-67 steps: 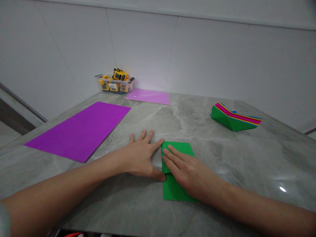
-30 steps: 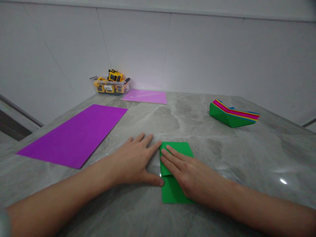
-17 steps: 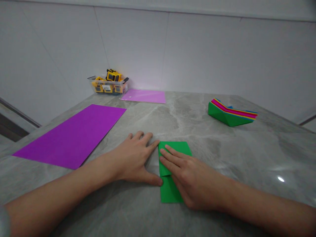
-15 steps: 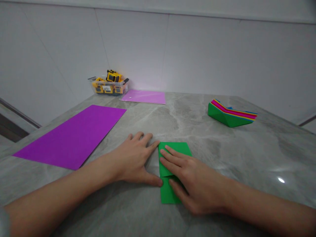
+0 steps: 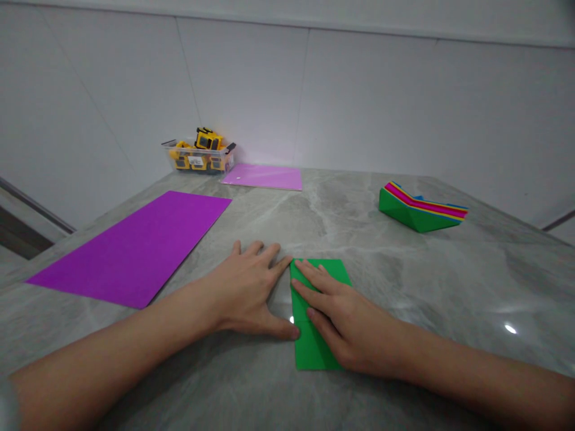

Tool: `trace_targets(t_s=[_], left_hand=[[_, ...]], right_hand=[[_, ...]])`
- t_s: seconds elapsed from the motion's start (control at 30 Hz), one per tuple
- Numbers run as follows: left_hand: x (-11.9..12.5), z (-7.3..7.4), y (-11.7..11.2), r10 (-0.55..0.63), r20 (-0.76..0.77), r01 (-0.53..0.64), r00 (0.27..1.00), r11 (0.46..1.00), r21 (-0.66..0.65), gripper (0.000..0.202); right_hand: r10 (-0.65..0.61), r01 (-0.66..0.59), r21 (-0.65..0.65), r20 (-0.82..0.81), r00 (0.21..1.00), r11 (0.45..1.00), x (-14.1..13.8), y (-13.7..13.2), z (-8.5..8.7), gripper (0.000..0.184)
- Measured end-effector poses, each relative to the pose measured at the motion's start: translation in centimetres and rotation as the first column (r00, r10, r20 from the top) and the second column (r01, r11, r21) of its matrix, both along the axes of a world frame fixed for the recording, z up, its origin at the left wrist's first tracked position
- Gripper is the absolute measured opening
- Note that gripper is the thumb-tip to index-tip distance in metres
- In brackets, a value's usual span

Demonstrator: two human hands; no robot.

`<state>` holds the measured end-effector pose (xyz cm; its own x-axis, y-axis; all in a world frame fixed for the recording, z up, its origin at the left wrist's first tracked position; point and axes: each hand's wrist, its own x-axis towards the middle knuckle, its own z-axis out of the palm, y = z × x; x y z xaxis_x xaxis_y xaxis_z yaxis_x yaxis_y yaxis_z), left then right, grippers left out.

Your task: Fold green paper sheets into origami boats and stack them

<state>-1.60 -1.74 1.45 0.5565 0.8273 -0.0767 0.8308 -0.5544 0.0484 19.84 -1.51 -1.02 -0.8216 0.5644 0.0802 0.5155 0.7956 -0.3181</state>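
Observation:
A folded green paper (image 5: 335, 271) lies flat on the grey marble table (image 5: 404, 281) in front of me. My right hand (image 5: 339, 311) rests on top of it, fingers stretched out and pressing along its left part. My left hand (image 5: 249, 290) lies flat on the table just left of the paper, fingers spread, its thumb tip and forefinger touching the paper's left edge. Neither hand grips anything.
A large purple sheet (image 5: 135, 245) lies to the left. A lighter pink sheet (image 5: 265, 176) lies at the back, beside a clear box of yellow toy vehicles (image 5: 200, 155). A stack of folded coloured papers (image 5: 420, 211) sits at the right rear. White walls stand behind.
My right hand has slid forward along the green paper's left part, its fingers now reaching the far edge. My left hand has stayed at the paper's left edge.

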Motion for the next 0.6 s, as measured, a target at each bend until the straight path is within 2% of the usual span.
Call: trace_targets(t_s=[0.3, 0.47, 0.6], left_hand=[[0.3, -1.2, -0.3, 0.036, 0.016, -0.036, 0.999, 0.999, -0.004, 0.114], [0.4, -0.8, -0.8, 0.077, 0.018, -0.075, 0.997, 0.995, -0.072, 0.116], [0.4, -0.3, -1.1, 0.081, 0.029, -0.077, 0.996, 0.991, -0.107, 0.107]], right_hand=[[0.031, -0.029, -0.050, 0.044, 0.999, 0.998, -0.3, -0.1, 1.4, 0.047], [0.037, -0.035, -0.024, 0.096, 0.995, 0.999, 0.1, -0.1, 0.9, 0.051], [0.069, -0.069, -0.004, 0.086, 0.994, 0.998, 0.3, 0.0, 0.5, 0.052]])
